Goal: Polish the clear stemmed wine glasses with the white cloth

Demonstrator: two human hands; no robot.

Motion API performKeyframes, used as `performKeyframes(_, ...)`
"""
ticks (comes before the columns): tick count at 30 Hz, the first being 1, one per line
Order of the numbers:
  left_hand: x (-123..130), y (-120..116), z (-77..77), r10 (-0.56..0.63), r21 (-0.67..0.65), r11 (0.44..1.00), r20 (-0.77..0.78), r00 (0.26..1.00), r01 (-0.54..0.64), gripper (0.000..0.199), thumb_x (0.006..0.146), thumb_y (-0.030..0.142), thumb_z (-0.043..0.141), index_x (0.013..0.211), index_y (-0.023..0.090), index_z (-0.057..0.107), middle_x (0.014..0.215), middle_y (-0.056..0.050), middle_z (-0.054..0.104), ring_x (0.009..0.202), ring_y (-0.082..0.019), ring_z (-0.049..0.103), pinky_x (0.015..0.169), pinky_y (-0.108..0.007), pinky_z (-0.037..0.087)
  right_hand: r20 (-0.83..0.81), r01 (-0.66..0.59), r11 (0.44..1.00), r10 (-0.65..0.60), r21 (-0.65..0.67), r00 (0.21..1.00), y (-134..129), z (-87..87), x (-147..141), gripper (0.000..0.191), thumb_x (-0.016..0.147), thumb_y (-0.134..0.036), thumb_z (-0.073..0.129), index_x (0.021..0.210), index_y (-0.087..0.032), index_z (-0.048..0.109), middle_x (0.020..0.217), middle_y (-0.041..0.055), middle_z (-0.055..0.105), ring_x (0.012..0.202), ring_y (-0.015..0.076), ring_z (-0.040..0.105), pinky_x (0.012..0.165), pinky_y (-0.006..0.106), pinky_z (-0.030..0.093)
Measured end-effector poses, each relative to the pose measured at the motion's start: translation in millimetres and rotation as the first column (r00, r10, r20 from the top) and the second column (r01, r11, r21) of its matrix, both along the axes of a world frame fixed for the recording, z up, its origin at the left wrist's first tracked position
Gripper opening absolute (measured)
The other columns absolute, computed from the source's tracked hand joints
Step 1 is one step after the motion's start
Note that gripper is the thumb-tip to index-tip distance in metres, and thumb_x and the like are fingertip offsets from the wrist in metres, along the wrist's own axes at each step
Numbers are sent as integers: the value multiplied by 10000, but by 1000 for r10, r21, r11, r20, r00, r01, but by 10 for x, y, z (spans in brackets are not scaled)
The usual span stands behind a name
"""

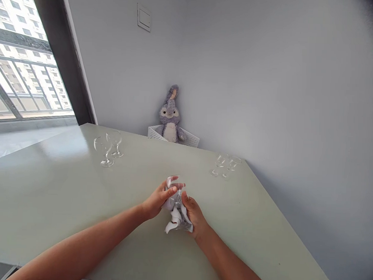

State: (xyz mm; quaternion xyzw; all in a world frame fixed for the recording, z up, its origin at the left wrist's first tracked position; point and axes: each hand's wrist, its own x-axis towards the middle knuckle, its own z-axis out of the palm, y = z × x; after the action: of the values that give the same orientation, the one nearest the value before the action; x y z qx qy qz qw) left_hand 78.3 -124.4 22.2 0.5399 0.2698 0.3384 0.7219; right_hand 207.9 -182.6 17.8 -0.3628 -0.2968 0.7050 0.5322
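Left hand [156, 201] curled round bowl of stemmed glass [178, 198], held over worktop [134, 244]; right hand [195, 215] closed on white cloth [175, 219] at stem and foot. Risks: glass slipping if cloth slides under loose grip; stem snapping if hands twist opposite ways.

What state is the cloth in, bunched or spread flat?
Bunched: the cloth shows crumpled, curling folds against the glass, held in the right hand.
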Motion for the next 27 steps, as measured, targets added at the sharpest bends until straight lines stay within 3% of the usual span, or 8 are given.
performKeyframes(5,-17,30,26,70,-155,985,-7,998,-70,611,679,433,655,1177,178,410,1168,-144,550,1063,-272,520,869,-388,399,248,99,994,-109,50,963,80,-108,53,456,631,-593,623,648,-140,571,499,-32,445,435,66,354,410,202,314)
performKeyframes(9,-12,110,-18,249,-148,955,-80,965,-259,549,658,434,674,1089,176,453,1068,-105,591,1011,-224,554,872,-343,388,549,228,931,-355,286,757,76,-53,180,374,749,-530,540,749,-158,578,574,-23,481,504,83,402,471,208,359)
performKeyframes(13,-13,185,-60,387,-175,898,-123,914,-403,489,637,458,680,976,174,474,887,-47,598,845,-179,598,743,-301,448,690,-92,799,-447,594,569,-32,71,202,436,902,-449,265,928,-184,610,834,59,603,788,162,533,716,296,442)
performKeyframes(16,2,171,-40,427,-235,867,-102,898,-439,520,617,445,701,983,175,448,827,-44,592,760,-172,608,662,-287,468,776,-397,669,-507,629,376,-81,60,122,355,916,-313,290,929,-216,632,975,61,618,950,200,509,840,354,402)
performKeyframes(18,17,121,-8,447,-236,858,-97,889,-457,550,624,436,701,1030,189,425,906,-67,592,771,-170,611,646,-276,471,792,-460,658,-575,596,204,-73,4,70,251,879,-220,372,918,-213,620,969,63,614,907,208,513,787,354,415)
performKeyframes(21,39,9,49,459,-139,875,-68,886,-464,549,662,426,674,1093,234,393,1103,-91,539,783,-153,610,638,-273,478,788,-374,724,-614,580,36,-24,-64,63,202,814,-147,421,946,-182,571,987,89,563,775,191,530,639,316,427)
performKeyframes(24,51,-104,100,429,-5,903,36,903,-429,524,673,368,679,1088,274,374,1183,-74,483,847,-171,612,671,-292,492,826,-219,798,-556,561,91,35,-57,139,260,745,-151,483,997,-193,531,995,71,534,716,164,538,575,283,425)
performKeyframes(27,49,-177,128,367,152,907,171,914,-393,532,669,299,692,1083,294,359,1176,-55,465,966,-208,583,748,-333,502,815,-127,838,-464,531,348,98,-17,227,244,723,-205,542,964,-238,570,1000,33,558,841,171,548,688,289,450)
